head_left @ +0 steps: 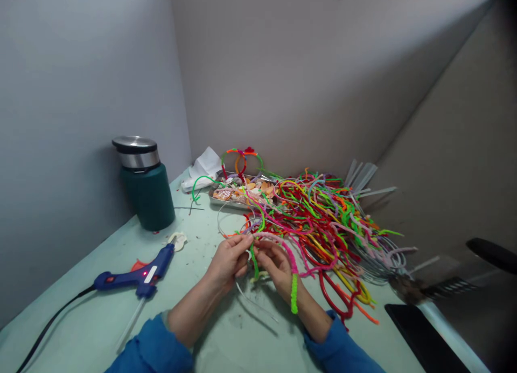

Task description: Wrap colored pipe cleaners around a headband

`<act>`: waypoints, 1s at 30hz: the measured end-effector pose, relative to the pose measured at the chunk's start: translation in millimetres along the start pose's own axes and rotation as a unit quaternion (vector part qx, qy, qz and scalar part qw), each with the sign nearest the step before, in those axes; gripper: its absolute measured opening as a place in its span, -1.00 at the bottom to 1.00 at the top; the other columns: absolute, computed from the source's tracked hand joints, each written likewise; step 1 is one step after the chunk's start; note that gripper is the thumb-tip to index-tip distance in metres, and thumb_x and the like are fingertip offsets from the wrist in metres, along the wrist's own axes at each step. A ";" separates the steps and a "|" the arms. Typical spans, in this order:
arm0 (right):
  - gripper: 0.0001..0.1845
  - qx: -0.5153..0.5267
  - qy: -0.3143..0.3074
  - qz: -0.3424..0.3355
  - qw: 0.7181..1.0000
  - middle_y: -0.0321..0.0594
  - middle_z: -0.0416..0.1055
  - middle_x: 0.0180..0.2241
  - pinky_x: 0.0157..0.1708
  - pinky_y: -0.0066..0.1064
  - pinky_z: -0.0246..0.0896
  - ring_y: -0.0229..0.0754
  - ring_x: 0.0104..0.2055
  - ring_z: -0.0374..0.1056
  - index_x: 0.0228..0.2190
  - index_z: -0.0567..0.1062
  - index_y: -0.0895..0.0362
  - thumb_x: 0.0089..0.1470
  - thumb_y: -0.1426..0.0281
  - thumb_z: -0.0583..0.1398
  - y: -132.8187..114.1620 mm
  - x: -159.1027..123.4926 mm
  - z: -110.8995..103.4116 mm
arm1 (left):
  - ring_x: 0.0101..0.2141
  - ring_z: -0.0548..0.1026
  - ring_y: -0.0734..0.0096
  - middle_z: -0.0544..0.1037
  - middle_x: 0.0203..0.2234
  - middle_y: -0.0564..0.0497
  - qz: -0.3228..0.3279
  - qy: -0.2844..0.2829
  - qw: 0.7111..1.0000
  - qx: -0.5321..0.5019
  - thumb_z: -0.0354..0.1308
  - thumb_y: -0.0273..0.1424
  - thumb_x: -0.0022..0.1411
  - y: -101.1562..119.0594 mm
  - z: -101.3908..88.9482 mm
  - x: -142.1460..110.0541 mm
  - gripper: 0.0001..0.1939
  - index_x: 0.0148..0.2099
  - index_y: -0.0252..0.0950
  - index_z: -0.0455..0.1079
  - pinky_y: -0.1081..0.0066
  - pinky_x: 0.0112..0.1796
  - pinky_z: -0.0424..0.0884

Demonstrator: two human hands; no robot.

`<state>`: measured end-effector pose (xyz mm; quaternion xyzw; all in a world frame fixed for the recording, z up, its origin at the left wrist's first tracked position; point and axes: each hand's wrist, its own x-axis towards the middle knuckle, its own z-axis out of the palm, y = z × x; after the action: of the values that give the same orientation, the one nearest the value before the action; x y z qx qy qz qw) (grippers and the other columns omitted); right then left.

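Cord point(50, 322) runs from the near left edge up to a blue glue gun point(133, 276), which lies on the pale table point(218, 335) with its nozzle pointing away and to the right. Beyond it stands a dark green bottle point(149, 198), upright. Near the middle, the left hand point(230, 260) pinches the left end of a fuzzy craft stem point(293, 262) between thumb and fingers. The stem's long axis is a curve: pale pink leads rightward from the pinch, then hot pink bends toward the wearer, ending in bright green pointing down over the right wrist. A short green strand point(253, 260) hangs between the hands. The right hand point(278, 265) has its fingers curled close beneath the arch; its exact grasp cannot be told. Farther right spreads a tangled heap of colored stems point(323, 216).
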<state>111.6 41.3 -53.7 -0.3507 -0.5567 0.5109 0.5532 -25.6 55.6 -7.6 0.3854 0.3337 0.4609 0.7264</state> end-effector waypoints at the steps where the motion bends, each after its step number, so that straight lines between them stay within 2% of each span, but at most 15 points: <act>1: -0.73 0.009 0.010 0.005 1.000 -0.24 0.43 -0.31 -0.33 -0.42 0.28 -0.24 -0.32 0.34 -0.18 0.47 0.04 0.04 0.27 0.20 -1.6 0.3 0.0 | -0.82 -0.10 0.78 0.13 -0.80 0.26 -0.009 -0.011 1.000 -0.008 0.19 -0.23 0.07 0.2 -0.9 0.3 -0.72 -0.41 -0.37 0.30 0.65 -0.80 -0.11; 3: -0.77 0.030 0.013 0.017 0.999 -0.24 0.43 -0.34 -0.37 -0.45 0.26 -0.27 -0.37 0.33 -0.23 0.50 0.06 0.05 0.26 0.19 -5.7 1.4 -2.2 | -0.82 -0.11 0.78 0.14 -0.79 0.25 -0.026 -0.036 0.999 -0.023 0.17 -0.25 0.09 1.0 -3.4 0.7 -0.74 -0.40 -0.37 0.31 0.64 -0.79 -0.15; 5: -0.75 0.063 -0.006 0.040 0.997 -0.24 0.42 -0.42 -0.43 -0.46 0.25 -0.29 -0.45 0.30 -0.24 0.50 0.09 0.07 0.24 0.17 -10.1 2.9 -7.0 | -0.82 -0.10 0.79 0.25 -0.75 0.20 -0.038 -0.059 0.997 -0.019 0.16 -0.27 0.09 2.1 -6.0 0.6 -0.75 -0.39 -0.39 0.32 0.63 -0.78 -0.18; 7: -0.71 0.107 -0.016 0.076 0.991 -0.23 0.40 -0.46 -0.49 -0.46 0.23 -0.29 -0.50 0.28 -0.26 0.51 0.13 0.08 0.21 0.15 -14.5 4.6 -13.2 | -0.82 -0.09 0.80 0.32 -0.71 0.14 -0.049 -0.073 0.996 0.012 0.16 -0.26 0.07 2.3 -7.8 0.1 -0.74 -0.41 -0.40 0.32 0.60 -0.78 -0.20; 10: -0.66 0.137 -0.010 0.119 0.983 -0.22 0.41 -0.44 -0.55 -0.48 0.22 -0.31 -0.53 0.29 -0.31 0.50 0.14 0.08 0.14 0.12 -21.7 6.0 -21.3 | -0.82 -0.08 0.78 0.32 -0.73 0.13 -0.078 -0.077 0.990 0.088 0.17 -0.21 0.05 0.3 -7.8 -0.4 -0.70 -0.43 -0.39 0.32 0.57 -0.77 -0.23; 15: -0.77 0.044 -0.024 0.134 0.990 -0.34 0.36 -0.56 -0.68 -0.55 0.14 -0.36 -0.63 0.23 -0.31 0.47 0.12 -0.02 0.26 0.23 -29.9 5.3 -25.8 | -0.79 0.04 0.70 0.29 -0.76 0.14 -0.076 -0.050 0.974 0.209 0.15 -0.09 0.02 -4.8 -2.8 -0.2 -0.61 -0.44 -0.37 0.32 0.55 -0.74 -0.15; 19: -0.79 -0.033 -0.022 0.129 0.991 -0.38 0.31 -0.61 -0.74 -0.57 0.07 -0.38 -0.68 0.15 -0.33 0.47 0.13 0.00 0.27 0.21 -28.3 5.1 -28.0 | -0.77 0.04 0.68 0.26 -0.74 0.17 -0.074 -0.047 0.963 0.254 0.09 -0.05 0.04 -5.2 0.0 -0.9 -0.59 -0.41 -0.35 0.30 0.54 -0.71 -0.12; 23: -0.82 -0.106 -0.010 0.098 0.989 -0.43 0.24 -0.69 -0.74 -0.57 -0.05 -0.40 -0.73 0.05 -0.36 0.47 0.13 0.06 0.28 0.15 -24.3 6.2 -30.0 | -0.66 0.14 0.64 0.27 -0.65 0.15 -0.020 -0.081 0.952 0.295 0.14 -0.24 0.04 -7.4 -1.1 -0.6 -0.75 -0.39 -0.35 0.30 0.54 -0.63 -0.01; 25: -0.84 -0.142 -0.002 0.068 0.988 -0.38 0.32 -0.63 -0.70 -0.55 -0.02 -0.39 -0.68 0.10 -0.36 0.49 0.13 0.05 0.33 0.15 -23.9 7.0 -29.6 | -0.60 0.20 0.60 0.29 -0.63 0.14 0.029 -0.075 0.931 0.357 0.14 -0.39 -0.01 -10.2 -2.7 0.0 -0.87 -0.40 -0.35 0.30 0.54 -0.57 0.05; 27: -0.85 -0.181 0.001 0.036 0.983 -0.32 0.40 -0.52 -0.62 -0.53 0.06 -0.35 -0.59 0.19 -0.35 0.51 0.13 0.05 0.37 0.15 -24.8 7.5 -28.3 | -0.56 0.24 0.55 0.32 -0.62 0.12 0.084 -0.038 0.884 0.458 0.08 -0.48 -0.01 -12.9 -4.1 -0.1 -0.96 -0.42 -0.33 0.33 0.52 -0.52 0.07; 30: -0.84 -0.223 -0.003 0.002 0.975 -0.27 0.43 -0.43 -0.46 -0.49 0.17 -0.27 -0.43 0.30 -0.36 0.53 0.13 0.06 0.41 0.13 -27.1 7.8 -25.8 | -0.53 0.31 0.50 0.41 -0.58 0.08 0.140 0.013 0.803 0.579 -0.01 -0.52 0.04 -15.1 -5.0 -1.8 -0.83 -0.35 -0.29 0.40 0.49 -0.47 0.08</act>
<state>140.3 47.1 -29.2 -0.4645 -0.6574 0.3761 0.4589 -24.1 51.0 -22.9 0.7708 0.4901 0.2842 0.2912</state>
